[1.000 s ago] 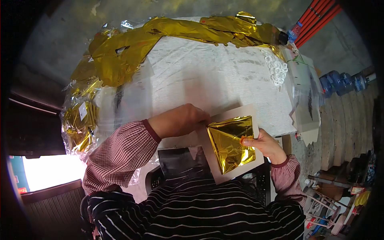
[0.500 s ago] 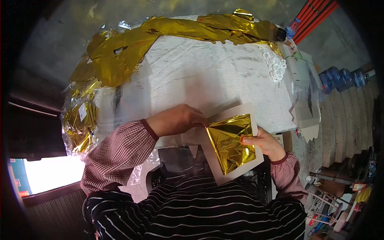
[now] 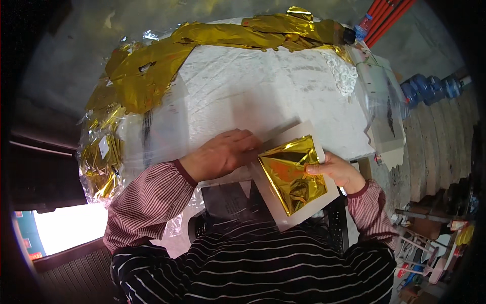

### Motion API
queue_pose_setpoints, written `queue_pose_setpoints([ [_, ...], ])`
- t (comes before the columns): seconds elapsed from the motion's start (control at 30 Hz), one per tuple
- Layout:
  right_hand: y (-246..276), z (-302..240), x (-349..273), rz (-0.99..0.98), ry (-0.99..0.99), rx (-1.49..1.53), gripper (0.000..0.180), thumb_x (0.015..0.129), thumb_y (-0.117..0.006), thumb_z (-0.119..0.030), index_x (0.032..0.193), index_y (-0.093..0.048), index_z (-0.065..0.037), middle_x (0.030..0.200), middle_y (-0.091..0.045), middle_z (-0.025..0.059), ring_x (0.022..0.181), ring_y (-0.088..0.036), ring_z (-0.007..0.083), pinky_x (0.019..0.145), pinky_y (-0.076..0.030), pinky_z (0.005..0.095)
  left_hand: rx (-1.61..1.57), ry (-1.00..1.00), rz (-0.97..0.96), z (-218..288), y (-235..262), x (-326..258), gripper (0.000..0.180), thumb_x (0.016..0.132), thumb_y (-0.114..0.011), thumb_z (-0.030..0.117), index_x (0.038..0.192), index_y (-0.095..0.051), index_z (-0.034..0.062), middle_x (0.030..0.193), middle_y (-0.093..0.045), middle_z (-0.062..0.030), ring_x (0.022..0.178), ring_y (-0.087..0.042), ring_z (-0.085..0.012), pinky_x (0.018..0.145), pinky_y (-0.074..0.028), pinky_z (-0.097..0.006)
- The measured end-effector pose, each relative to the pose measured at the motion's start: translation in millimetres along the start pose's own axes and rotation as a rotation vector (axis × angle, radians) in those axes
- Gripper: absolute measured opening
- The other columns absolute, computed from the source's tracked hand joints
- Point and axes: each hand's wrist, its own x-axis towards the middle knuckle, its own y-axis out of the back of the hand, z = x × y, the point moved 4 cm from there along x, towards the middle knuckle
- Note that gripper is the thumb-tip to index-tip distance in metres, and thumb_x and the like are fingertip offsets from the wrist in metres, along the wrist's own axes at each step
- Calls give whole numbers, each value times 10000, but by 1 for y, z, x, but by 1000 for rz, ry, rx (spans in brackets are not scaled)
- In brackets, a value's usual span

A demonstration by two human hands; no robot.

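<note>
Gold foil sheet (image 3: 292,175), shiny, crinkled, folded to a rough square, lies on a white flat card backing (image 3: 304,210) that juts off the near edge of the white-covered table (image 3: 263,96), right in front of the person's chest.

L hand (image 3: 225,152): just left of the foil, palm down, fingers stretched flat and mostly spread, tips at the foil's upper-left corner and pressing on the card edge; no real grasp, just a hold-down.

R hand (image 3: 336,169): at the foil's right edge, fingers curled, thumb and forefinger pinched on the foil rim w/ the card under it. Closed pinch, looks like foil + card together, can't fully tell.

Around, relative to the foil: long crumpled strip of gold foil (image 3: 217,43) well beyond it along the table's far edge; clear bags of gold foil packs (image 3: 101,157) far left; pile of small white rings (image 3: 344,76) up and right; striped-shirt torso w/ checked red sleeves (image 3: 147,197) just below-left.

Judgement, doing the step well: keep the L palm flat so card doesn't slide; foil creases easily, so smooth outward from the centre, light pressure. Square foil corners to card corners before pressing. R pinch should stay at the rim, not drag, or thin foil may tear. Card overhangs the table, so support from below.
</note>
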Motion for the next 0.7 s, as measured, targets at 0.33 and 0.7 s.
queue_pose_setpoints([
  [0.33, 4, 1, 9, -5, -60, -77, 359, 835, -724, -116, 1157, -626, 10, 1044, -668, 71, 952, -620, 144, 842, -489, 289, 130, -123, -193, -9, -25, -12, 156, 783, -590, 96, 924, -624, 39, 910, -591, -96, 878, -588, -262, 785, -503, -361],
  [0.7, 10, 7, 12, 0, -100, -103, 379, 844, -712, -101, 1191, -605, 10, 1062, -671, 76, 963, -628, 149, 866, -488, 284, 10, -119, -125, -5, -29, -18, 133, 812, -639, 82, 921, -604, 15, 919, -590, -117, 841, -600, -305, 753, -516, -395],
])
